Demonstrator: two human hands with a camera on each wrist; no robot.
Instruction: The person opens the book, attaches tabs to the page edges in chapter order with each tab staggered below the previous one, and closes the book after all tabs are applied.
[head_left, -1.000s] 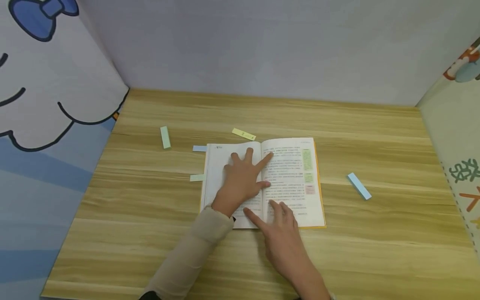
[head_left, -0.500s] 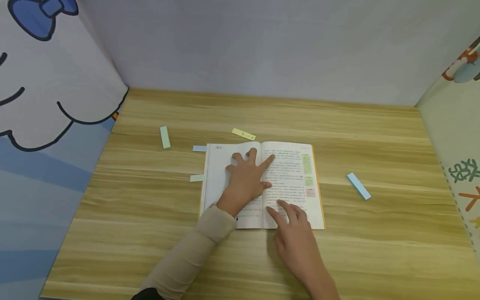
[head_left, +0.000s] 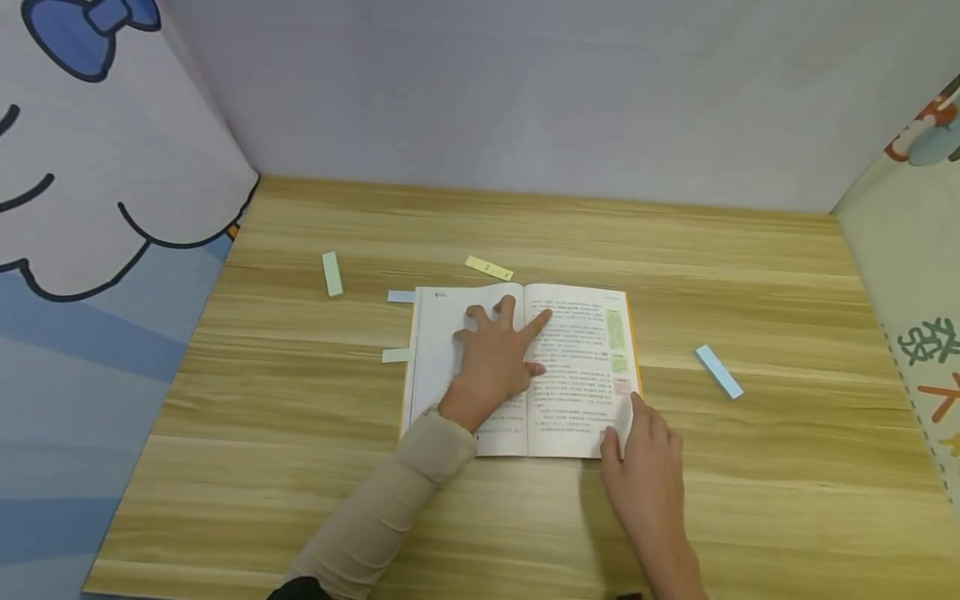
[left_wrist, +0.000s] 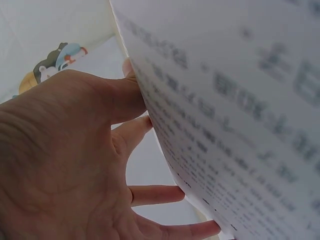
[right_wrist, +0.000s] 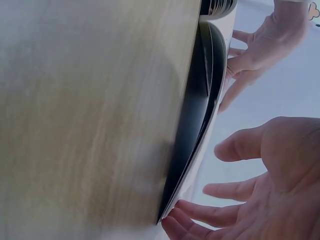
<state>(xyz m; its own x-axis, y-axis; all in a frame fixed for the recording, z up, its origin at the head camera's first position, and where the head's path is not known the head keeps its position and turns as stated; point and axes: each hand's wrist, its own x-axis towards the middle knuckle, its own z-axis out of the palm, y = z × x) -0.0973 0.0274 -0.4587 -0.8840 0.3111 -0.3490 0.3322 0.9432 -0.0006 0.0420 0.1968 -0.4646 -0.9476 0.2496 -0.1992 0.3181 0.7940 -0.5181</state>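
An open book [head_left: 570, 433] with printed pages and an orange cover edge lies on the wooden table. My left hand [head_left: 491, 358] rests spread across its middle fold, the fingertips down on both pages. In the left wrist view, the fingertips [left_wrist: 172, 194] meet the printed page [left_wrist: 235, 115]. At the lower right corner of the book is my right hand [head_left: 645, 467], loosely bent, with the fingertips right at the page's outer edge. The right wrist view shows its thumb [right_wrist: 240, 146] held apart from the other fingers. Below the page there, a dark gap shows.
Blue [head_left: 401, 297] and pale green [head_left: 396, 356] tabs stick out from the book's left side. On the table [head_left: 787, 467] lie a green strip pad [head_left: 332, 274], a yellow one [head_left: 489, 267] and a blue one [head_left: 718, 372]. A grey wall stands behind.
My right hand has moved right, from the lower middle of the book to its lower right corner. The left hand shifted slightly right and stays spread on the pages.
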